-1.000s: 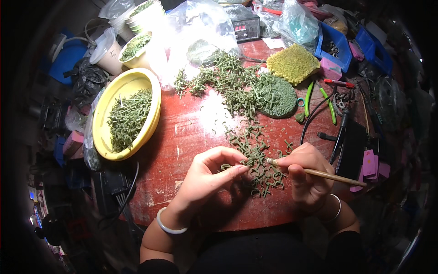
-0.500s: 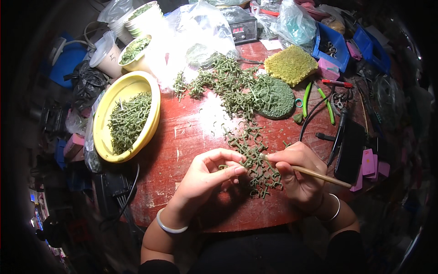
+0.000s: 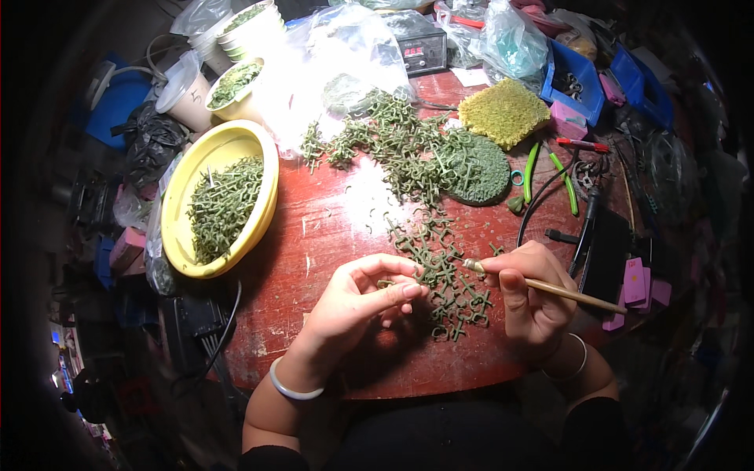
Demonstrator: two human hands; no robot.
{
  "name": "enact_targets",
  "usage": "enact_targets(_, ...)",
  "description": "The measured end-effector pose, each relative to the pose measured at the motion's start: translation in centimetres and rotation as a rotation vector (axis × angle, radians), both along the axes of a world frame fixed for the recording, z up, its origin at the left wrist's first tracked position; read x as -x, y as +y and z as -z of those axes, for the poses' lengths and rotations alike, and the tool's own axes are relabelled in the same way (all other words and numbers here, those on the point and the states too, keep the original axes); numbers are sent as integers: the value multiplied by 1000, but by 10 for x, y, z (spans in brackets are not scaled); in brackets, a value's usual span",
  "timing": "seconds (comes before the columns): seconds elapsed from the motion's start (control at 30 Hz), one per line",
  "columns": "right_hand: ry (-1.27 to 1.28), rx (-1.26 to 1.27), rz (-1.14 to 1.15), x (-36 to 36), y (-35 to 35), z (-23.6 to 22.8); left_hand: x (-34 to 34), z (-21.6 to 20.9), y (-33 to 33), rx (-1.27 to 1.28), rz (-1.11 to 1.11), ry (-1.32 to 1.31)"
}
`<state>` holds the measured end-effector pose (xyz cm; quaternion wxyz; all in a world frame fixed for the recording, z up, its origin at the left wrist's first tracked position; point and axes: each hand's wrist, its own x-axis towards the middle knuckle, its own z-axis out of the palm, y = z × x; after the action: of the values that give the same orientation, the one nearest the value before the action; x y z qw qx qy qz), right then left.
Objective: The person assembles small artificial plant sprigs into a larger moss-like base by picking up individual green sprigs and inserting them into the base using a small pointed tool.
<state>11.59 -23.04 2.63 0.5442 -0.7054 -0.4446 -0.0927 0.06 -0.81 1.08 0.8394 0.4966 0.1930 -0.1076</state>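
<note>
My left hand (image 3: 363, 297) is curled with thumb and forefinger close together, and a small green piece (image 3: 385, 283) shows between its fingers. In my right hand (image 3: 540, 297) is a slim, tan, wooden-looking stick tool (image 3: 577, 296), its pale tip pointing left over the table. Between both hands lies a loose pile of small green branching, hooked pieces (image 3: 440, 263). A larger heap of the same pieces (image 3: 397, 145) lies farther back, partly over a round green textured pad (image 3: 475, 171).
At left, a yellow basin (image 3: 272, 169) holds many green pieces. Tubs (image 3: 224, 93) and clear bags (image 3: 345, 47) stand behind. To the right are a yellow rough block (image 3: 503, 112), green-handled pliers (image 3: 564, 183), a black cable, a phone-like slab (image 3: 605, 259), pink blocks (image 3: 635, 281) and blue bins (image 3: 572, 74).
My right hand has drawn back to the right with the stick tool, its tip moving away from the left hand's fingers. My left hand stays almost in place.
</note>
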Motion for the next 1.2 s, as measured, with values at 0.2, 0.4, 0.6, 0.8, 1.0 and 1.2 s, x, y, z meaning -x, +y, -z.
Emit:
enact_targets(0.2, -18, -10, -72, 1, -3, 1, -1, 4, 4, 63, 4, 29)
enact_targets(0.4, -20, -30, -108, 1, 0, 2, -1, 5, 5, 147, -17, 60)
enact_targets(0.6, -18, -4, -200, 2, 5, 0, -2, 5, 6, 172, -22, 53)
enact_targets(0.8, -62, 68, -237, 2, 6, 0, -1, 5, 6, 196, -22, 34)
enact_targets(1.0, -47, -9, -231, 2, 3, -1, -2, 5, 6, 212, -27, 38)
enact_targets(1.2, -16, 18, -105, 1, 1, 2, -3, -2, 3, 163, -46, 80)
